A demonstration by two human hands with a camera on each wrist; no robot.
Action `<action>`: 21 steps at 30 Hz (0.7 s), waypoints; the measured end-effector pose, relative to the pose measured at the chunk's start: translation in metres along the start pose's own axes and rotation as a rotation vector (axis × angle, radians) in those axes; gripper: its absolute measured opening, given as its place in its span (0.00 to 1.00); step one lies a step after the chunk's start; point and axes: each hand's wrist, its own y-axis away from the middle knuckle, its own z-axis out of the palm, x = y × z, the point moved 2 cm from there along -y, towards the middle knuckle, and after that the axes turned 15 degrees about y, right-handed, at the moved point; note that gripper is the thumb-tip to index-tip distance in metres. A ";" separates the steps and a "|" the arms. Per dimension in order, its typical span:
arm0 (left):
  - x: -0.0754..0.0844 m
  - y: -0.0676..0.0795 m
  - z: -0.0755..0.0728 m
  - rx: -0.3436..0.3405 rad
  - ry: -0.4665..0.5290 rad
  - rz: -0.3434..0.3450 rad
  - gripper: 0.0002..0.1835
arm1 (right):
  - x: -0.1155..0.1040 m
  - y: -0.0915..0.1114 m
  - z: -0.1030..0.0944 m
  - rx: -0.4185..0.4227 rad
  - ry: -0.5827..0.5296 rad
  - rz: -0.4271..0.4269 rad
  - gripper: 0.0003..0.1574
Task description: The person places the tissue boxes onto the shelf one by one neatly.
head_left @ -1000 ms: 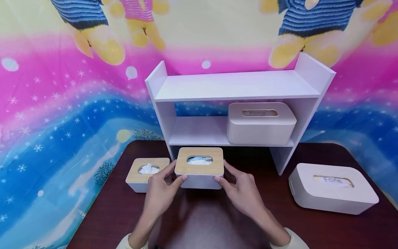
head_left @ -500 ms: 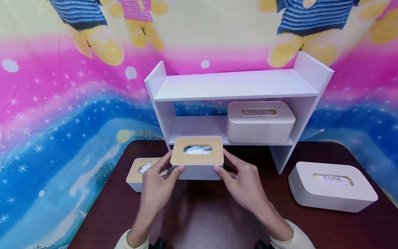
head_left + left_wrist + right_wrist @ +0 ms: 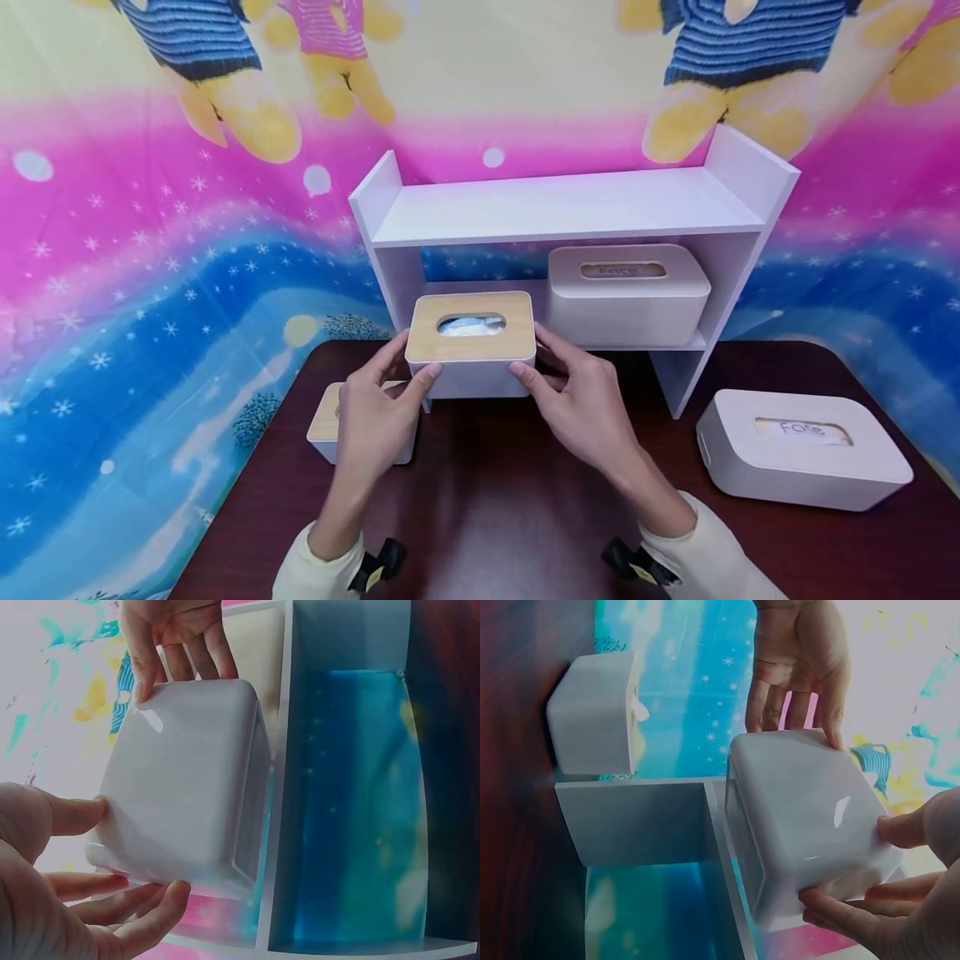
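A small white tissue box with a wooden lid point(image 3: 471, 346) is held up in front of the shelf's middle board, tissue showing in its oval slot. My left hand point(image 3: 378, 417) grips its left end, thumb on the front face. At the right end my right hand point(image 3: 588, 408) grips it the same way. Both wrist views show the white box body point(image 3: 176, 780) between the two hands, off any surface. Behind my left hand, a second wooden-lidded tissue box point(image 3: 324, 421) stands on the table, partly hidden.
The white two-tier shelf point(image 3: 570, 204) stands at the back of the dark table point(image 3: 517, 517). A larger tissue box marked "Face" point(image 3: 628, 317) sits on its middle board at the right. Another "Face" tissue box point(image 3: 806, 475) lies on the table at far right.
Both hands have raised the wooden-lidded tissue box from low in front of the shelf to the height of its middle board, drifting slightly left. The other boxes have stayed put.
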 end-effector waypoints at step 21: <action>-0.018 -0.052 0.026 0.059 0.157 -0.002 0.34 | 0.006 -0.051 0.025 0.163 -0.005 0.070 0.33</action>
